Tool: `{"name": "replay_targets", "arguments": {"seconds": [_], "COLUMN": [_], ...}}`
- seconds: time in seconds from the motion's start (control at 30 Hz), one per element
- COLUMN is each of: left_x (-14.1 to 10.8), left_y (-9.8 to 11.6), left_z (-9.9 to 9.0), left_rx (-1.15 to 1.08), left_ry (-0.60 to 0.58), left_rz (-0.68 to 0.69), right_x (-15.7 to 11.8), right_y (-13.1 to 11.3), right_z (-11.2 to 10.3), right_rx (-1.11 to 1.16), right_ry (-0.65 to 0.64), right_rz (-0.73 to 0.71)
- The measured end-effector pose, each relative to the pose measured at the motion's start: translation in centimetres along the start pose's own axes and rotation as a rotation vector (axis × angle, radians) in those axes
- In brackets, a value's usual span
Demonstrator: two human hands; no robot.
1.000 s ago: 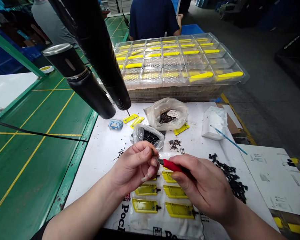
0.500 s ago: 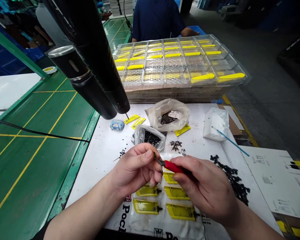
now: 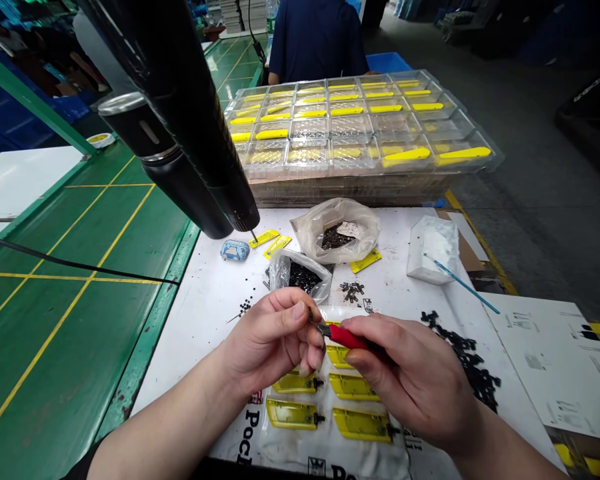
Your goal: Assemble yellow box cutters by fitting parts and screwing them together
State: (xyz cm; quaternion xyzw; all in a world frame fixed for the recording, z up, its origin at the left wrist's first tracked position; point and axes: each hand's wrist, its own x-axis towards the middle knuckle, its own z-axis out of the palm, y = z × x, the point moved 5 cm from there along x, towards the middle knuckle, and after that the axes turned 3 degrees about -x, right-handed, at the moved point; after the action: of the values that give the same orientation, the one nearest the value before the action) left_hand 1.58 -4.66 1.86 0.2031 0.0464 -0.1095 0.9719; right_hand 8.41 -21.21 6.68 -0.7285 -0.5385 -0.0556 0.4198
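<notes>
At the near edge of the white work table point(image 3: 200, 353) lie yellow moulded plastic parts point(image 3: 293, 413) on a printed plastic bag point(image 3: 330, 453). Behind them sit two clear plastic bags of black parts point(image 3: 303, 277); a white foam block point(image 3: 430, 250) rests near the right edge. Stacked clear plastic trays point(image 3: 360, 127) stand beyond the far edge.

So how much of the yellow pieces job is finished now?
It looks partway done. Done: the nearest yellow parts have black bits at their ends. In hand: the left hand pinches a small dark piece, and the right hand holds a red-handled tool. Left: probably the yellow strips in clear trays.
</notes>
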Motion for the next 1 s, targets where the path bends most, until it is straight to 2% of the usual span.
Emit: {"name": "replay_targets", "arguments": {"seconds": [0.37,1.0], "left_x": [-0.1,0.06], "left_y": [0.1,0.04], "left_z": [0.0,0.05], "left_rx": [0.014,0.028], "left_ry": [0.029,0.043], "left_rz": [0.007,0.096], "right_x": [-0.05,0.06], "right_y": [0.33,0.31], "right_z": [0.19,0.12], "right_rx": [0.061,0.145], "right_ry": [-0.03,0.008], "right_rz": [0.031,0.074]}}
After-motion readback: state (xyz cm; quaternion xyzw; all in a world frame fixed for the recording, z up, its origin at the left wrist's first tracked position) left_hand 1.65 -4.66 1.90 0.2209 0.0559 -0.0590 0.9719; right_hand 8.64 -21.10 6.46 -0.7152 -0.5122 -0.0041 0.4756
